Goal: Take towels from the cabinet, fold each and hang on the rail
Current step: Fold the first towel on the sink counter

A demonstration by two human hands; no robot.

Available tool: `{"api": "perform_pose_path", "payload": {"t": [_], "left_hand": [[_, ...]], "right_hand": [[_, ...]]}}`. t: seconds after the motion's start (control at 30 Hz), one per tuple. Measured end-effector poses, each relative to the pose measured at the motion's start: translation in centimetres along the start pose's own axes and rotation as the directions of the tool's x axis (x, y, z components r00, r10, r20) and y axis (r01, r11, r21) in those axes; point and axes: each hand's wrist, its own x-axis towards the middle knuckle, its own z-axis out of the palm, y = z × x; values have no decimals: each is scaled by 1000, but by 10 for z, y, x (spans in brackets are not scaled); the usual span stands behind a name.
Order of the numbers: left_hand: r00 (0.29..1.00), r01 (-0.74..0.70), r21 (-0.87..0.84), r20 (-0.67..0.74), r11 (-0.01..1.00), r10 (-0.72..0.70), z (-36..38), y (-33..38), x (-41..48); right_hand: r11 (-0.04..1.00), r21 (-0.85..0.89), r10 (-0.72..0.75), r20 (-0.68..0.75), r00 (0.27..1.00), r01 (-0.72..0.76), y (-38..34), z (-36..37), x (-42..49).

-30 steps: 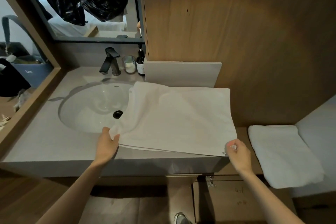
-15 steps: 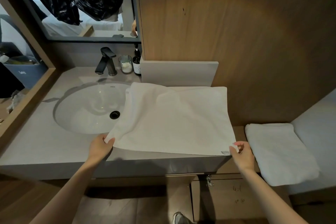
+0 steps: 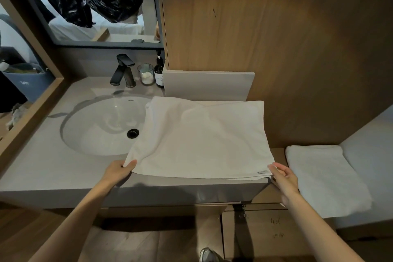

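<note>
Head view, left hand (image 3: pixel 116 173): we are pinching the towel's near left corner between thumb and fingers.
Right hand (image 3: pixel 284 177): we are gripping the near right corner, by the label.
Towel (image 3: pixel 202 140): we are holding it spread across the counter (image 3: pixel 53 168), its left edge overhanging the sink (image 3: pixel 100 127).
Second towel (image 3: pixel 323 178): lying folded to our right.

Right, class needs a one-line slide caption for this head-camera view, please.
Left hand and right hand pinch the near corners of a white towel spread on the vanity counter beside the sink.
</note>
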Motion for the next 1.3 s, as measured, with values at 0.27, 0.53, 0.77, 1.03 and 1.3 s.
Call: {"api": "perform_pose_path", "payload": {"t": [0.27, 0.53, 0.77, 1.03, 1.3], "left_hand": [[996, -5, 98, -92, 995, 14, 2, 2, -1], [991, 3, 170, -130, 985, 20, 2, 4, 1], [973, 10, 162, -229, 987, 27, 7, 4, -4], [989, 4, 234, -144, 972, 31, 9, 3, 4], [997, 49, -277, -43, 960, -63, 2, 14, -5]], "right_hand": [[993, -55, -112, -122, 986, 106, -5, 1, 0], [987, -98, -143, -163, 976, 128, -5, -3, 4], [971, -239, -40, -124, 991, 9, 12, -6, 10], [956, -228, 210, 82, 974, -187, 4, -7, 12], [965, -225, 168, 144, 975, -133, -17, -12, -5]]}}
